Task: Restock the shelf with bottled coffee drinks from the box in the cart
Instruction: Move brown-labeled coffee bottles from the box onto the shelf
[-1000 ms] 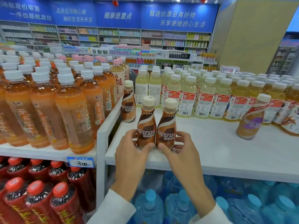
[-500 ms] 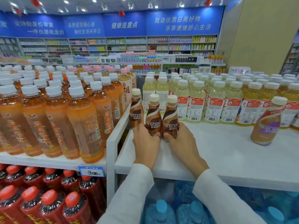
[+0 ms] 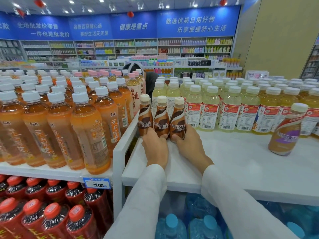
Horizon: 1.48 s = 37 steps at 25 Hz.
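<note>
Head view: left hand and right hand apparently grasp upright coffee bottles, caps up.

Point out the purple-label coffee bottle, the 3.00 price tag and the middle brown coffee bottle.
purple-label coffee bottle (image 3: 286,132): head view, on its label.
3.00 price tag (image 3: 98,184): head view, on the printed number.
middle brown coffee bottle (image 3: 161,120): head view, on its label.

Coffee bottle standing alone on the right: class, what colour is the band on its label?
Purple on the lone coffee bottle, clearest in the head view.
</note>
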Tool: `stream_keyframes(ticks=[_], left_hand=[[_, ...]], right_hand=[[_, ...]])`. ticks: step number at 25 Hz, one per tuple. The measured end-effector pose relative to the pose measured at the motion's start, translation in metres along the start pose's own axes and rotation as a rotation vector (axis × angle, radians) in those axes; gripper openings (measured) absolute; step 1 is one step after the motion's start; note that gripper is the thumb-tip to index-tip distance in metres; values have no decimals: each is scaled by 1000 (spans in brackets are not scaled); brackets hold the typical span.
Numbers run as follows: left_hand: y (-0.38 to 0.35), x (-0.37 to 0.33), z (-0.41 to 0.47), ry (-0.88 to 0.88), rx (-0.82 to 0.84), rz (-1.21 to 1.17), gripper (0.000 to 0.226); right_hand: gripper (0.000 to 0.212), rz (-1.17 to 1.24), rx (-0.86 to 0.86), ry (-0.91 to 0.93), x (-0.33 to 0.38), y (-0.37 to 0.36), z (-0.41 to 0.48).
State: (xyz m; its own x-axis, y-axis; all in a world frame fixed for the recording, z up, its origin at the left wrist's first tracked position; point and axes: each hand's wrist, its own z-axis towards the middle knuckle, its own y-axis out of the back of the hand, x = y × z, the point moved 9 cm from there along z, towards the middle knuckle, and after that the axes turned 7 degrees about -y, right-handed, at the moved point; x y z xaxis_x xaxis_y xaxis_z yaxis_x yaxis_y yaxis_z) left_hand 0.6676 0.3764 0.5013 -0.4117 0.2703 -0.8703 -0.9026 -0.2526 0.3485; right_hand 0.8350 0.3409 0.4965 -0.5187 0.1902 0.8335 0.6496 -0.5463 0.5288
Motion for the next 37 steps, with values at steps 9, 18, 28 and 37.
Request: stream_keyframes(ticks=[9, 18, 28, 37], left_hand=[[1, 0, 2, 3, -35, 15, 43], [-4, 4, 4, -11, -21, 13, 47], [-5, 9, 4, 0, -12, 25, 50], [37, -1, -59, -165, 222, 37, 52]], right_hand=[[51, 23, -26, -5, 0, -2, 1], [56, 39, -86, -12, -1, -4, 2], [56, 8, -44, -35, 1, 0, -14], [58, -235, -18, 28, -2, 32, -110]])
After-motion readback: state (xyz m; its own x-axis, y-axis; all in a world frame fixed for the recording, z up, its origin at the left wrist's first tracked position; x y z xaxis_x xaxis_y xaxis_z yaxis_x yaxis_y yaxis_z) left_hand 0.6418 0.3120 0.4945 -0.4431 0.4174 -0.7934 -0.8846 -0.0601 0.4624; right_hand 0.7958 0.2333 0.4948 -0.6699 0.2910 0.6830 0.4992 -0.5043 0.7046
